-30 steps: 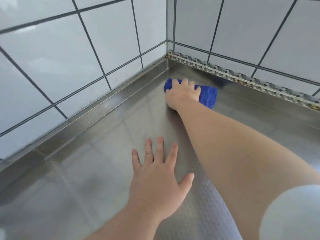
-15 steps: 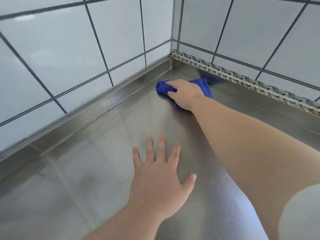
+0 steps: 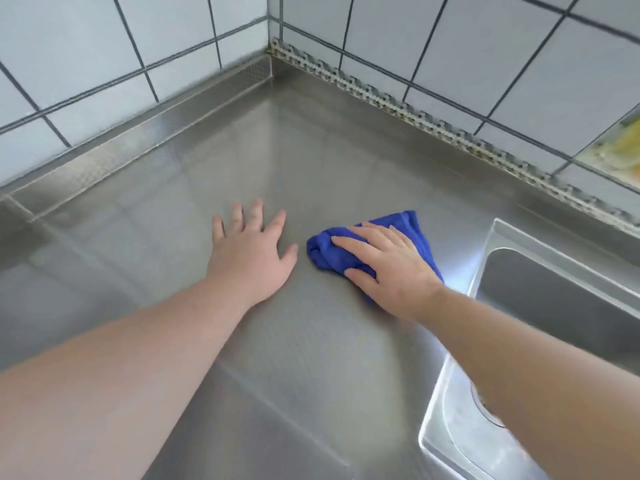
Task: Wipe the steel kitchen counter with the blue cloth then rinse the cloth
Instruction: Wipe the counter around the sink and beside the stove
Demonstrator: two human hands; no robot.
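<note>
The blue cloth (image 3: 327,249) lies bunched on the steel counter (image 3: 311,161), a little left of the sink. My right hand (image 3: 388,268) lies on top of the cloth with fingers stretched out and pressing it to the steel; the thumb sits at the cloth's near edge. My left hand (image 3: 251,252) rests flat on the counter with fingers spread, just left of the cloth and not touching it. Part of the cloth is hidden under my right palm.
A steel sink (image 3: 554,306) opens at the right, its drain (image 3: 485,407) partly behind my right forearm. White tiled walls (image 3: 104,46) meet in a corner at the back. A perforated metal strip (image 3: 415,112) runs along the right wall's foot.
My right hand has dragged the cloth from the far corner toward me and to the right, near the sink. The view has pulled back and the sink has come into sight. My left hand stays flat.
</note>
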